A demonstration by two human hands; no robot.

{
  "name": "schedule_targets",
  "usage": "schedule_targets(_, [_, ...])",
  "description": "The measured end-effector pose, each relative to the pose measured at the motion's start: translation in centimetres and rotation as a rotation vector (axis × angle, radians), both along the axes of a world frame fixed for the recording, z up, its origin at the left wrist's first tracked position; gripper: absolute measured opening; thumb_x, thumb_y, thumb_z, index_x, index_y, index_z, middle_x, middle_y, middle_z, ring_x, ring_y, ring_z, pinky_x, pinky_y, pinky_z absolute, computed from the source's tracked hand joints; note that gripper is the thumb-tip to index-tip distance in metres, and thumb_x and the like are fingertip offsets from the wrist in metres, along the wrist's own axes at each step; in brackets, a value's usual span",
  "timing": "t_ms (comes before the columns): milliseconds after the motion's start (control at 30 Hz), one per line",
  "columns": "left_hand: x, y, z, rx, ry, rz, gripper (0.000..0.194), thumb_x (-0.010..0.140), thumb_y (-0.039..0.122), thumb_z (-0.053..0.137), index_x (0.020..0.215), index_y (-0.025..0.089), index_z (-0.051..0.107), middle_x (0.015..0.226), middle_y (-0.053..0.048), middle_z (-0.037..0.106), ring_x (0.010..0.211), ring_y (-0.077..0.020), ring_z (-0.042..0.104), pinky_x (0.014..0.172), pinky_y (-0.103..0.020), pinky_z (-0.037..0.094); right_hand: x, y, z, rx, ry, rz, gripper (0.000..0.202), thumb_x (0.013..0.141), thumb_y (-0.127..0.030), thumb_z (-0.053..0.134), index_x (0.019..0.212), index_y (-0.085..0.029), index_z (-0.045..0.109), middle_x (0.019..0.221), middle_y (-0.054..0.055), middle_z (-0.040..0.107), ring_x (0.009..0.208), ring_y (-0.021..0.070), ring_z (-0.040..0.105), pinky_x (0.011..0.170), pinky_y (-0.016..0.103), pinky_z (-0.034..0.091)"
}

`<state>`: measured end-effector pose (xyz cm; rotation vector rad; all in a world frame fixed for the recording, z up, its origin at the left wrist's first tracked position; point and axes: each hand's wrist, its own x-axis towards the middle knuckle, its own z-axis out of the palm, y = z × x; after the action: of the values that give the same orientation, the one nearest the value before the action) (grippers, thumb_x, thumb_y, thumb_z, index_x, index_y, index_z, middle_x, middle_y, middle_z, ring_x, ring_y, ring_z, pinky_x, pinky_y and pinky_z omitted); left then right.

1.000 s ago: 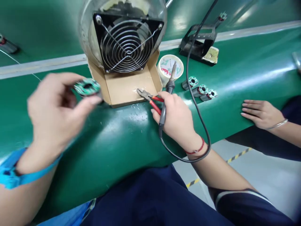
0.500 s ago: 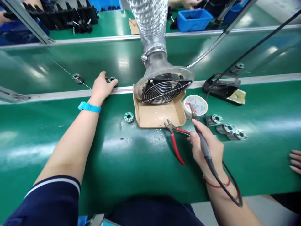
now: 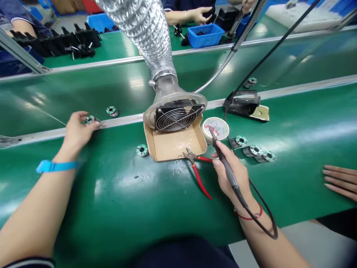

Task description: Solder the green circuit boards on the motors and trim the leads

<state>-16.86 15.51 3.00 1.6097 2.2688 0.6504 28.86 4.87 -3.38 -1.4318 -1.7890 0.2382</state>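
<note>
My left hand [image 3: 79, 130], with a blue wrist strap, is at the back rail on the left. Its thumb and fingers close around a small round motor stator with a green circuit board [image 3: 90, 120]. Just right of it, beyond the rail, stands a second stator [image 3: 112, 111]. In my right hand [image 3: 234, 173] is a soldering iron [image 3: 227, 163], gripped like a pen, its tip end over a round tub [image 3: 216, 128]. Red-handled cutters [image 3: 199, 178] lie beside that hand, jaws at the front edge of a cardboard tray [image 3: 175, 145]. Another stator [image 3: 142, 150] sits left of the tray.
A fume extractor hood with a fan grille [image 3: 178, 119] hangs over the tray. Behind the tub is an iron stand with a sponge [image 3: 245, 106]. Several stators [image 3: 252, 150] lie on the right. Another person's hand [image 3: 340, 182] rests at the right edge; co-workers sit across.
My left hand has let go of one stator beyond the rail and moved left onto another. The right hand still holds the soldering iron. The camera view has shifted.
</note>
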Motion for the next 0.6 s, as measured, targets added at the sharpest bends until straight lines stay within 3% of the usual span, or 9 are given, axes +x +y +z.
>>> schedule_targets(200, [4.0,-8.9,-2.7,-0.108,-0.041,-0.313,0.040,0.093,0.042,0.069,0.124,0.017,0.067,0.102,-0.003,0.064,0.073,-0.0137,0.054,0.071,-0.029,0.047,-0.1,-0.2,0.3,-0.013,0.063,-0.045,0.039,0.099,-0.035,0.066,0.137,-0.025,0.068,0.107,0.009,0.077,0.095,0.0261,0.074,0.086,0.045,0.063])
schedule_targets(300, [5.5,-12.0,-3.2,-0.093,-0.088,-0.503,0.039,0.093,0.045,0.069,0.123,0.020,0.069,0.117,-0.009,0.069,0.083,-0.0185,0.063,0.072,-0.031,0.050,-0.7,-1.1,1.2,0.031,0.095,-0.047,0.037,0.096,-0.029,0.069,0.133,-0.029,0.070,0.104,0.007,0.074,0.092,0.0260,0.071,0.085,0.046,0.061])
schedule_targets(433, [9.5,-14.6,-2.2,-0.131,-0.243,-0.658,0.039,0.098,0.043,0.067,0.131,0.024,0.065,0.119,-0.007,0.073,0.089,-0.0191,0.068,0.071,-0.029,0.051,-2.2,-3.0,2.9,0.075,0.248,0.096,0.037,0.096,-0.022,0.070,0.132,-0.031,0.071,0.106,0.006,0.077,0.088,0.0241,0.073,0.083,0.044,0.063])
schedule_targets(600, [15.2,-15.0,-0.7,-0.160,-0.416,-0.763,0.032,0.096,0.042,0.071,0.123,0.023,0.067,0.099,-0.003,0.071,0.081,-0.0177,0.066,0.067,-0.027,0.048,-4.4,-4.3,4.9,-0.164,0.435,0.381,0.043,0.103,-0.020,0.062,0.145,-0.030,0.061,0.112,0.002,0.081,0.077,0.0145,0.077,0.079,0.032,0.067])
